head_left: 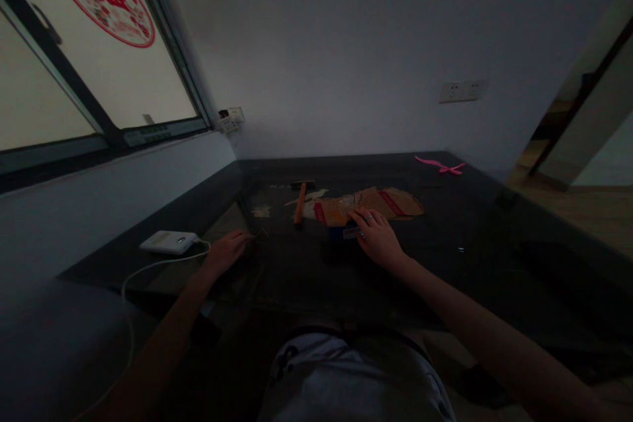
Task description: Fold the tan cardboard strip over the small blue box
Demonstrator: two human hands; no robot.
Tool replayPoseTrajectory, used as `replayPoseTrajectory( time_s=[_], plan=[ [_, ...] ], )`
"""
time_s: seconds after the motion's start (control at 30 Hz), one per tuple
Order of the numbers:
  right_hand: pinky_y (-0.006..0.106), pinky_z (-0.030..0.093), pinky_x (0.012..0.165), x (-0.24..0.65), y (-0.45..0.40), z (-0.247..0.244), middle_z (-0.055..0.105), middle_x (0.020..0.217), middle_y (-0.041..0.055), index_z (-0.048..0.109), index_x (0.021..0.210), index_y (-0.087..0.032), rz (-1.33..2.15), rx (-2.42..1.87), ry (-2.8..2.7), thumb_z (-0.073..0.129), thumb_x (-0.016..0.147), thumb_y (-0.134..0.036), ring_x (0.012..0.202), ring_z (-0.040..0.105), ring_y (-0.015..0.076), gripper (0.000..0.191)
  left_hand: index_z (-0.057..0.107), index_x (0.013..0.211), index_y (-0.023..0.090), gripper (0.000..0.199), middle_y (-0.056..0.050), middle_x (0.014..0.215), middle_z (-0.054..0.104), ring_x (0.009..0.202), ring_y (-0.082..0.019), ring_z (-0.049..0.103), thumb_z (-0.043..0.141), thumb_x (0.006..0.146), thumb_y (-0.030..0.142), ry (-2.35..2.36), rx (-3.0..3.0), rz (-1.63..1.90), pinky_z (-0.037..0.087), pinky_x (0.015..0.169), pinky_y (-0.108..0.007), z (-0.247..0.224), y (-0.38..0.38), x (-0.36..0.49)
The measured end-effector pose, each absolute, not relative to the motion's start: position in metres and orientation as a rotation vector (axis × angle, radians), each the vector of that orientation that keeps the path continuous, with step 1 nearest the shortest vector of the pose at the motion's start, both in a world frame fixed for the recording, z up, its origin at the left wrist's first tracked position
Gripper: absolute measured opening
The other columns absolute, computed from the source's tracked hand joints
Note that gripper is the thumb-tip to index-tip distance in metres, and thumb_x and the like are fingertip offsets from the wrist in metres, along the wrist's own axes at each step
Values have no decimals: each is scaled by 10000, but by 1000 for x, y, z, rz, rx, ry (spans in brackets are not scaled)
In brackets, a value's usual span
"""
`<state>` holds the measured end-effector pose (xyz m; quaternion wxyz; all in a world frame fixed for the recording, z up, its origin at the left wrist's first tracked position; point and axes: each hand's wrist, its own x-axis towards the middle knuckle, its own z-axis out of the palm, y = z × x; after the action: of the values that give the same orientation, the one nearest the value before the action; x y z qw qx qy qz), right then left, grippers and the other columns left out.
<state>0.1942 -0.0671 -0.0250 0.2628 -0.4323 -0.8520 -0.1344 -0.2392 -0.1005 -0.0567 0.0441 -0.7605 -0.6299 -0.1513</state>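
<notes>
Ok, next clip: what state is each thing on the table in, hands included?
Left hand: resting on the table, fingers curled; hold unclear.
Right hand: palm down, fingers spread, on the cardboard's near edge.
Cardboard: flattened, lying unfolded.
Hammer: lying flat, untouched.
Power bank: flat, white cable plugged in.
Pink ribbon: loose at the far edge.

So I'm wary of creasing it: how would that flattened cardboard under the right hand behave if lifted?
The flattened cardboard looks thin, so probably light and floppy, sagging from one edge. On the glossy dark table it would likely slide under the right hand.
</notes>
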Motion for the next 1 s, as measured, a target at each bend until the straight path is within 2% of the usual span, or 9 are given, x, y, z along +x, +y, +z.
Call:
replayPoseTrajectory(
  time_s=[0.2,0.33,0.47,0.6,0.7,1.0],
  plan=[
    [414,327,998,194,-67,-26,522,1295,121,467,1312,-158,-348,-1168,-2302,474,821,-149,1170,428,274,491,649,1041,222,292,-51,1097,640,1011,-198,594,413,869,240,-1808,-2287,-663,457,913,-331,-42,-93,-202],
    [405,315,1011,194,-67,-26,521,1292,120,470,1309,-151,-356,-1176,-2296,490,809,-139,1169,420,271,500,652,1010,189,266,-63,1026,656,978,-171,599,425,879,230,-1518,-2385,-1119,456,913,-310,-15,-71,-114],
    [400,325,1005,193,-66,-26,531,1279,120,483,1297,-142,-366,-1173,-2306,494,815,-146,1160,418,270,482,660,1011,168,239,-80,999,668,898,-156,615,480,863,220,-1393,-2485,-1395,488,814,-285,11,-37,-25],
    [395,328,1004,193,-66,-25,548,1250,122,484,1292,-145,-368,-1161,-2306,496,814,-143,1143,427,262,478,709,920,153,183,-79,956,692,899,-177,619,578,806,213,-1527,-2701,-1105,469,831,-289,22,-4,22],
    [386,331,1001,193,-67,-23,558,1231,125,496,1281,-135,-366,-1149,-2299,506,809,-147,1132,433,263,472,726,915,136,215,-79,920,706,864,-187,624,577,810,251,-1626,-2755,-941,459,804,-271,24,11,35],
    [385,327,997,193,-66,-24,563,1226,126,508,1277,-125,-364,-1149,-2289,504,803,-138,1138,428,267,474,724,936,113,276,-66,909,723,832,-176,632,583,788,299,-1588,-2965,-1038,449,759,-246,21,27,37]
  ],
)
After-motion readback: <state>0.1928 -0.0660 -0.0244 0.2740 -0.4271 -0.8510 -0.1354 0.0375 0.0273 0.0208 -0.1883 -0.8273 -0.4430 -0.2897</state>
